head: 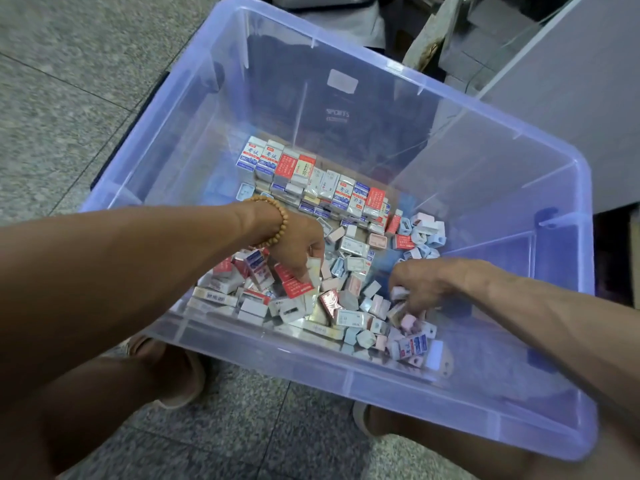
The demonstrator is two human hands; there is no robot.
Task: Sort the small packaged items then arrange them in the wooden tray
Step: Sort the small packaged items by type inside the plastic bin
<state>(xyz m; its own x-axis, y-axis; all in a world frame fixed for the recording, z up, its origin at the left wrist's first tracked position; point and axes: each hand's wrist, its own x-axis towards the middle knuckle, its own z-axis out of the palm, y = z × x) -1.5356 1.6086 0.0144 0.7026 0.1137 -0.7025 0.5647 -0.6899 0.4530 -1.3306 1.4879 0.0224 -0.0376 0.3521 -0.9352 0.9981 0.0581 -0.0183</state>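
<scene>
Here, translucent blue bin on speckled floor | loose small packs heaped near, 1 upright row at far side; wooden tray not discernible | left hand, beaded bracelet, clasps a few packs | right hand fingers curled into pile, grasp unclear

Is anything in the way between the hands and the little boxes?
No. Both hands are already in the loose pile: the left hand grips small boxes, the right hand digs among them.
</scene>
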